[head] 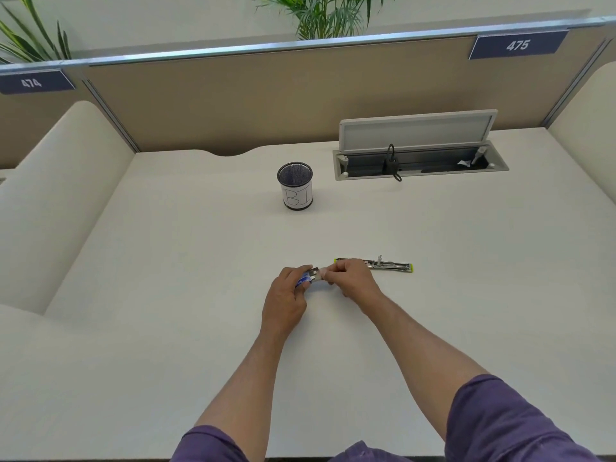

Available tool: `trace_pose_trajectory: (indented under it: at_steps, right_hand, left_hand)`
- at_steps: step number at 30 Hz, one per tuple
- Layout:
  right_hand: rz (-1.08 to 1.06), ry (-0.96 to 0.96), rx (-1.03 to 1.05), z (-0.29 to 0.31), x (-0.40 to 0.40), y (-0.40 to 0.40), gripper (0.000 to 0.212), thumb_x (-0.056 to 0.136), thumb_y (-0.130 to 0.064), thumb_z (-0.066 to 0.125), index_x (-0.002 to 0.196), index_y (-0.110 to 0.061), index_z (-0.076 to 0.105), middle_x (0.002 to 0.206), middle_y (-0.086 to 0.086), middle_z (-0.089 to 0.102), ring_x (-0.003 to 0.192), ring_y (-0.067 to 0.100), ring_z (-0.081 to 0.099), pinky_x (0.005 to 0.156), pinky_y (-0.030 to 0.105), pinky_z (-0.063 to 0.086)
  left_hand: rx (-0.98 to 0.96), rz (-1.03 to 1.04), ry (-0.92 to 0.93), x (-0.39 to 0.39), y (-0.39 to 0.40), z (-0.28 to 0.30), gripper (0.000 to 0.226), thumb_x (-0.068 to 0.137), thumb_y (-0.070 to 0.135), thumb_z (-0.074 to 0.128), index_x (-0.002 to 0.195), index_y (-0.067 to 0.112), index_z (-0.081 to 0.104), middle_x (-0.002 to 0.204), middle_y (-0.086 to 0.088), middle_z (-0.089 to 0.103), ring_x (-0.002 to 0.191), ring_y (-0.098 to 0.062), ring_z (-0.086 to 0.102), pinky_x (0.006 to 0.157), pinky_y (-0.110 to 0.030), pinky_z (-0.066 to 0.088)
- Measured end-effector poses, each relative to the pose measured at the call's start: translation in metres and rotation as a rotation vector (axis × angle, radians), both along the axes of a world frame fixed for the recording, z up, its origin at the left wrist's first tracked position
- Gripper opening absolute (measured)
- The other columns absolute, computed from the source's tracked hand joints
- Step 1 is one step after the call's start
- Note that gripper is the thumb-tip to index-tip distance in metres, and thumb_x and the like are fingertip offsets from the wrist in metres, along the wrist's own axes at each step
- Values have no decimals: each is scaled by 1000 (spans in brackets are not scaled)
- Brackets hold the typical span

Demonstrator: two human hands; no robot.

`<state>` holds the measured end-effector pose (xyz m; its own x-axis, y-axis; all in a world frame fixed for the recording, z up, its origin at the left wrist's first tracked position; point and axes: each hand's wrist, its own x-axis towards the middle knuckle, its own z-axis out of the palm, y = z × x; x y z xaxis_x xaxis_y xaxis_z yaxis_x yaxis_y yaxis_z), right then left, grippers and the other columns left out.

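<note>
The wide off-white surface (166, 261) runs back to a tan fabric partition (266, 95) and out to cream side panels at left and right. Its near edge lies under the person's purple sleeves, and broad bare stretches lie on both sides of the arms. At the back right a grey metal cable tray (420, 161) is sunk into the surface with its lid propped up. Left of it stands a black mesh cup with a white paper label (295, 186), well apart from the hands. A long silver stapler with lime-green ends (386, 264) lies opened flat just behind the right hand (353, 278), which hides its left end. Both forearms reach forward and meet at mid-surface. The left hand (286, 295), its fingers curled, grips a small blue and silver box (308, 279) just above the surface. The right hand's fingers pinch the box's silver end.
</note>
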<state>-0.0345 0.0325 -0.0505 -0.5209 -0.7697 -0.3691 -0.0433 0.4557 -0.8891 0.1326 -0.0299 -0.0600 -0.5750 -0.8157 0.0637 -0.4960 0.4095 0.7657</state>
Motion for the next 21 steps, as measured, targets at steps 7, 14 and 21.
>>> trace_pose_trajectory:
  at_steps: [7,14,21]
  right_hand:
    - [6,18,-32,0,6,-2,17,81,-22,80,83,-5,77,75,0,72,64,5,61,61,22,45]
    - [-14,-159,-76,0,3,0,15,83,-20,79,83,-5,79,72,5,73,46,4,48,45,23,32]
    - [8,-205,-70,-1,3,2,22,83,-28,82,83,-6,80,74,5,74,41,2,45,42,20,31]
  left_hand:
    - [-14,-39,-29,-3,2,0,41,98,4,54,132,26,64,115,3,62,105,-18,59,90,-37,52]
    - [-3,-25,-19,-4,0,1,37,97,6,54,124,29,65,115,5,62,102,-15,60,86,-35,53]
    - [-16,-29,-23,-5,-2,-4,37,98,8,56,131,25,61,122,5,63,108,-16,58,91,-30,50]
